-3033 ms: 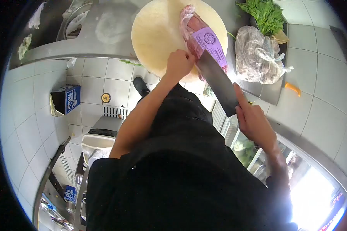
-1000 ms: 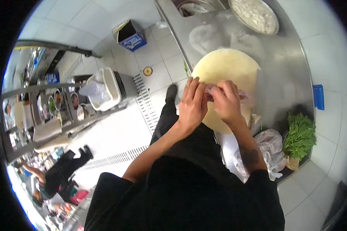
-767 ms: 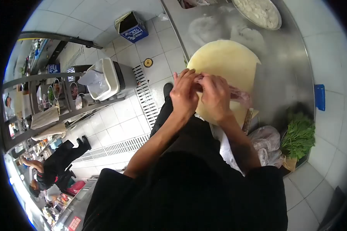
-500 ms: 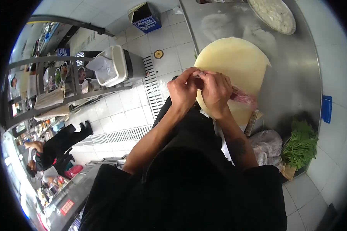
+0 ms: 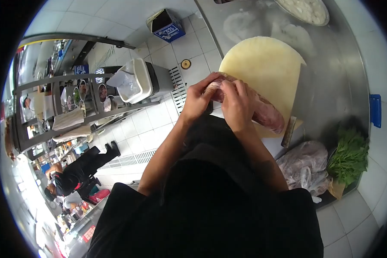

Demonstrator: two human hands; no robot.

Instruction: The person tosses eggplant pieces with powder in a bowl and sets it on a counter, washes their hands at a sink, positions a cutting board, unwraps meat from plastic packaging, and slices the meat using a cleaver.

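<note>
A long piece of raw meat (image 5: pixel 268 112) lies slantwise over the near side of a round, cream-coloured cutting board (image 5: pixel 266 53) with one straight-cut side. My left hand (image 5: pixel 200 99) is closed at the meat's far left end, its thumb and fingers pinching there. Beside it, my right hand (image 5: pixel 237 105) rests over the meat with bent fingers gripping near the same end. Whether they pinch the flesh itself or a thin film on it, I cannot make out. Close to the meat's right end is a knife handle (image 5: pixel 289 132); most of its blade is hidden.
A clear plastic bag (image 5: pixel 305 165) and leafy greens (image 5: pixel 348 157) lie on the steel counter (image 5: pixel 331 81). A tray of pale pieces (image 5: pixel 305 9) stands at the far edge. On the left are a bin (image 5: pixel 144 81), a blue box (image 5: pixel 167 28) and another person (image 5: pixel 79 172).
More of the meat shows now, as my hands have shifted slightly around its left end. The whole view has tilted a little, moving the surroundings to the right.
</note>
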